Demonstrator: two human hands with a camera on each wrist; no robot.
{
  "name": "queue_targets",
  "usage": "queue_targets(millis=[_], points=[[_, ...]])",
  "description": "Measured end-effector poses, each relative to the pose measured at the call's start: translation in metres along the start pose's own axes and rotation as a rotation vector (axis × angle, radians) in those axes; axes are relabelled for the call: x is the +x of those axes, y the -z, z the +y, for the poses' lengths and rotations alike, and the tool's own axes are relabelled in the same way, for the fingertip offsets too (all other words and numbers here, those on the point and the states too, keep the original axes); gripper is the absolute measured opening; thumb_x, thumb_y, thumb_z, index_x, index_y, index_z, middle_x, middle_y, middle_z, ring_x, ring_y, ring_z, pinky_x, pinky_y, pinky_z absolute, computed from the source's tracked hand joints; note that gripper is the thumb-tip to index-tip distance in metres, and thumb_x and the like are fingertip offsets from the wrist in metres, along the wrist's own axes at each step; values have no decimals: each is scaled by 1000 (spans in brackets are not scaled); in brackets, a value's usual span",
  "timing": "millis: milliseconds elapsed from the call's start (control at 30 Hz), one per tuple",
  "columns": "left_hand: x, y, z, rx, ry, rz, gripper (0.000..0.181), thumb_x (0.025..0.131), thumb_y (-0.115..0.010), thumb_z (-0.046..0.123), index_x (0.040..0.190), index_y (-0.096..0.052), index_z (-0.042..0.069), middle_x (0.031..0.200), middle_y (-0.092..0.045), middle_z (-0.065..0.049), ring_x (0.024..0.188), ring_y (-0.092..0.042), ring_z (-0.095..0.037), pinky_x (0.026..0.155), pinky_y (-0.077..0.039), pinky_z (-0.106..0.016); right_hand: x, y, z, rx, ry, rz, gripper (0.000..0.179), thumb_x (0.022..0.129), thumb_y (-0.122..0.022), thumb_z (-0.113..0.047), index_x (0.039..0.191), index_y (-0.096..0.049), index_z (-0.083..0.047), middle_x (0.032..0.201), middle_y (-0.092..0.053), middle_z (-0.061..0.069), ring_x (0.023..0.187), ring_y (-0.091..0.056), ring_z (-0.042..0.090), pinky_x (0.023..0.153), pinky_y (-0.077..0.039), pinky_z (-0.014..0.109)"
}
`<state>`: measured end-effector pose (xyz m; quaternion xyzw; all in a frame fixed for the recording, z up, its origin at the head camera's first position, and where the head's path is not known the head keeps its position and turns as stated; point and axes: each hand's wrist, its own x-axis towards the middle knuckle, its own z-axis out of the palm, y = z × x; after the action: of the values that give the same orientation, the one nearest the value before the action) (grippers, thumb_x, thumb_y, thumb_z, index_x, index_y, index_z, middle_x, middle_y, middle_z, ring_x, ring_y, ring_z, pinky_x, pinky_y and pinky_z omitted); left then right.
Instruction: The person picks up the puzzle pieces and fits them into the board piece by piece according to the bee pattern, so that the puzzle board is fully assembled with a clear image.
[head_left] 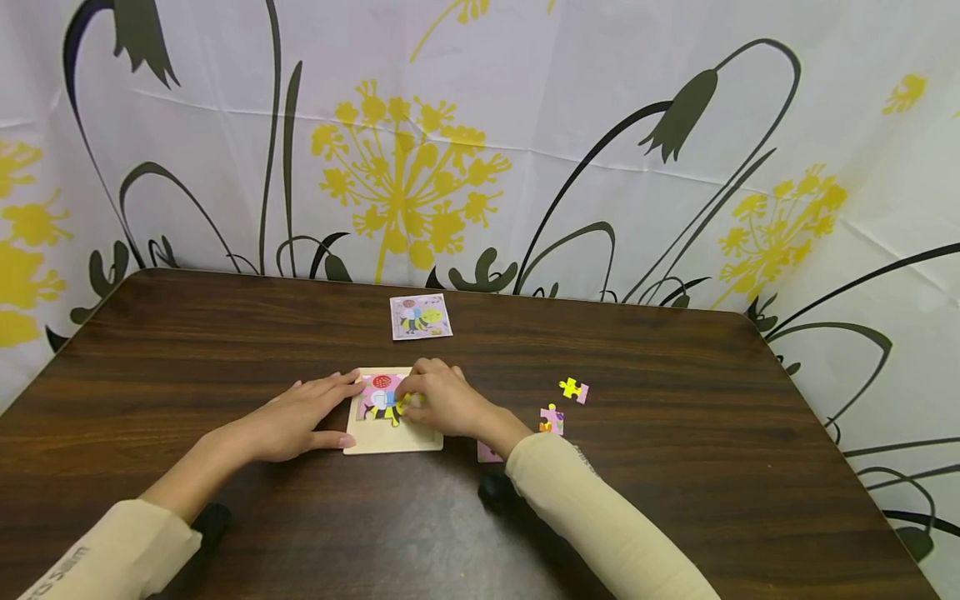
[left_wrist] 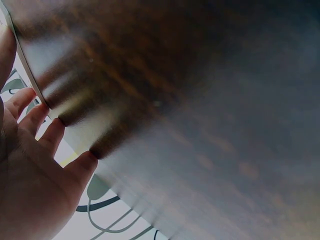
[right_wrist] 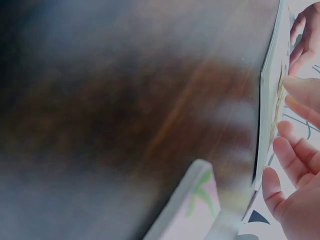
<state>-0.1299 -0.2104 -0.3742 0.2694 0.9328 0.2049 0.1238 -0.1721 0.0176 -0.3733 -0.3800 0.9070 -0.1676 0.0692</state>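
Note:
A pale wooden puzzle board (head_left: 390,439) lies on the table, partly filled with a bee picture in pink, yellow and black pieces (head_left: 382,400). My left hand (head_left: 300,417) rests at the board's left side, fingers extended to its upper left corner and thumb on the lower left. In the left wrist view, the fingers (left_wrist: 52,132) are spread along the board's edge. Over the board's right half, my right hand (head_left: 450,402) bends its thumb and fingers down to pinch a yellow puzzle piece (head_left: 412,402), mostly hidden by the fingers.
Two loose puzzle pieces, one yellow and pink (head_left: 572,389), one pink and orange (head_left: 552,420), lie to the right. Another pink piece (head_left: 489,452) is partly under the right forearm. A bee picture card (head_left: 422,317) lies behind the board. A flowered curtain (head_left: 585,100) hangs behind the table.

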Motion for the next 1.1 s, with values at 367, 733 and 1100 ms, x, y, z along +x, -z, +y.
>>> queue_targets(millis=[367,733,1100], points=[[1,0,-1,14,4,1,75,82,-62,44,137,-36,1,144,-28,-21,129,-26,-43,94,-21,-67,1,0,-1,3,-10,-4,16,84,-67,-20,99,-70,-19,95,-53,-3,93,-48,12,69,-30,23],[1,1,0,8,2,-7,74,83,-61,44,137,-35,1,144,-28,-21,129,-25,-43,94,-21,-67,3,1,-2,0,-35,-19,15,85,-66,-21,99,-70,-20,94,-53,-2,94,-47,14,68,-29,25],[1,1,1,4,-1,-8,74,83,-62,44,137,-36,0,143,-28,-22,129,-26,-43,93,-21,-68,2,2,-2,-16,-46,-36,17,84,-67,-21,100,-70,-21,98,-53,-2,96,-47,13,69,-29,25]])
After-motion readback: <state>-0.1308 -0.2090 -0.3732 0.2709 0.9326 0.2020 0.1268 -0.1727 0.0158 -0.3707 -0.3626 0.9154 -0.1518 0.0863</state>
